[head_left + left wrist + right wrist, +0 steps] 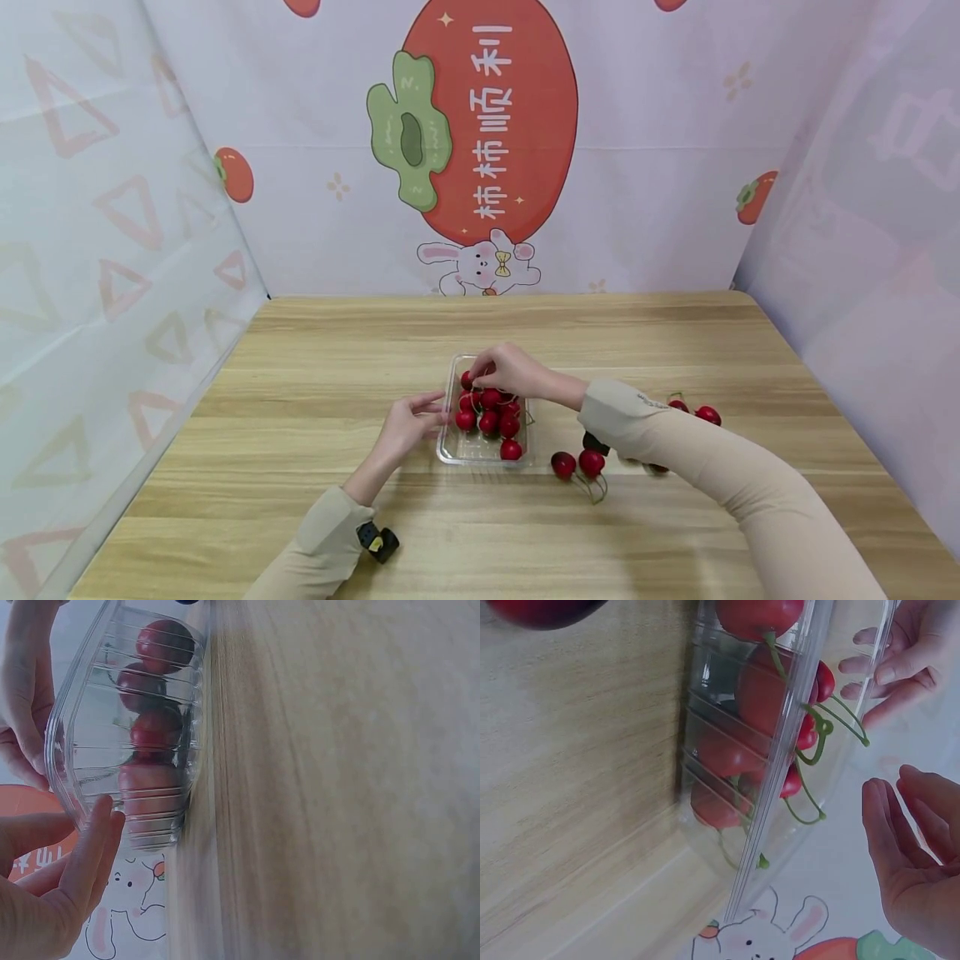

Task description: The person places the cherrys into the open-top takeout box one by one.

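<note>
A clear plastic container (472, 458) on the wooden table holds several red cherries (489, 423), some with green stems (825, 727). My left hand (403, 429) is at its left side, with extended fingers touching the wall near the rim. In the left wrist view, two fingertips (105, 810) lie against the clear plastic. Over the far end of the container is my right hand (512, 371), fingers bent downward beside a cherry (467, 381) in the far left corner. The right wrist view shows its thumb and fingers (877, 817) apart, with no cherry between them.
Two cherries with joined stems (577, 463) lie on the table (480, 533) right of the container. More cherries (707, 414) lie farther right, partly behind my right sleeve (675, 442). A printed cloth (637, 208) hangs behind the table.
</note>
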Motion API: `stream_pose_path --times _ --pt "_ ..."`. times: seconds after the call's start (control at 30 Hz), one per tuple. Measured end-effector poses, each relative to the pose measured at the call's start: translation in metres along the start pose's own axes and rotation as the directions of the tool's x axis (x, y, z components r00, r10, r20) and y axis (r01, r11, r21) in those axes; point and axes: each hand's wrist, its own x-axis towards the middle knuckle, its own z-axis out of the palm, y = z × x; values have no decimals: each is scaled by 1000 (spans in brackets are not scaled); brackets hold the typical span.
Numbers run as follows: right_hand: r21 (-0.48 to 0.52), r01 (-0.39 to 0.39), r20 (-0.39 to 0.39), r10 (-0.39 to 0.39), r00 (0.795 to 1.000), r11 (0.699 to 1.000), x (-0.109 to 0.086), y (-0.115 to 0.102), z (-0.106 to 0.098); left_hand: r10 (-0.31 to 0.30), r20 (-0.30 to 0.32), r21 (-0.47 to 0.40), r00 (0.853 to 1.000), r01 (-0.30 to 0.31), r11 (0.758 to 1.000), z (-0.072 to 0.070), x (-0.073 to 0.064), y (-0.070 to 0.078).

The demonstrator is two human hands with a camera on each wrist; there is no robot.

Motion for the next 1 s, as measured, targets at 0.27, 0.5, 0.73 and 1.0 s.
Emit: stream_pose_path --times 0.27,0.5,0.73,1.0 --pt "43 1 -12 0 1000 999 -8 4 -11 2 -2 -10 1000 -2 1000 0 0 1" --pt "37 4 -33 -2 999 999 -17 10 -17 7 3 -16 1000 -7 1000 0 -2 3" --pt "57 -11 -36 13 999 998 -29 16 -23 -4 8 -8 1000 4 1000 0 -1 1" --pt "50 -15 -57 18 998 999 -42 22 -29 -3 9 -12 1000 3 1000 0 -1 0"
